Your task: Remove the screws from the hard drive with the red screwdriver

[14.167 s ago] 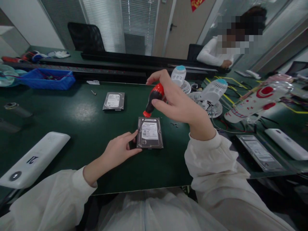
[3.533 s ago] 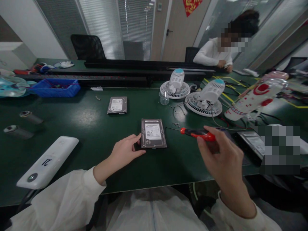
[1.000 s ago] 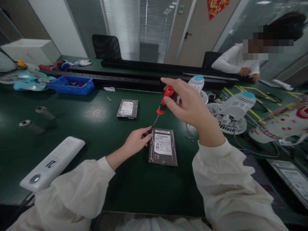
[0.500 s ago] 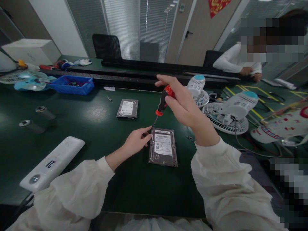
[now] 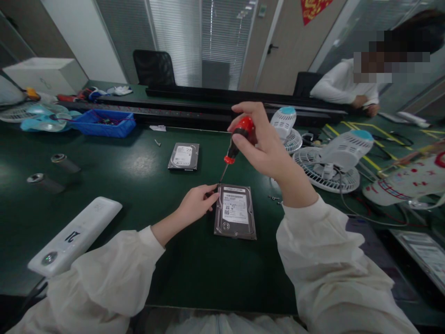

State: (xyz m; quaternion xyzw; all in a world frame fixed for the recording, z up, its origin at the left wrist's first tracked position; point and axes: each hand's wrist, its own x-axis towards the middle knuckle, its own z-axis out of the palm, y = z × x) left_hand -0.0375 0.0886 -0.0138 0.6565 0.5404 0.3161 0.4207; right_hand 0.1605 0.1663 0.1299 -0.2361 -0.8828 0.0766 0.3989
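Two hands: bare, the left hand (image 5: 194,204) low at the drive's side, the right hand (image 5: 259,141) raised above and to its right.
Screwdriver: red and black (image 5: 233,149), gripped by its handle in the right hand's curled fingers, tilted, its shaft running down towards the left forefinger.
Hard drive: label up on the green desk (image 5: 222,273), just right of the left hand; this drive (image 5: 235,211) has the left thumb and forefinger against its far left corner. From here I can't tell whether they grip it or merely rest there.
Tip: by that same corner, close to the left forefinger; what it sits on is too small for me to see.
Screws: a few small ones (image 5: 274,198) on the desk, near the right wrist.
Second drive: flat (image 5: 184,156), beyond the left hand.
Power bank: white, marked 21 (image 5: 74,236), left of the left forearm.
Fans: two white ones, the nearer (image 5: 333,160) lying right of the right hand.
Blue tray: far beyond the left hand (image 5: 120,130).
Co-worker: a person in white sleeves (image 5: 333,83), across from the right hand.
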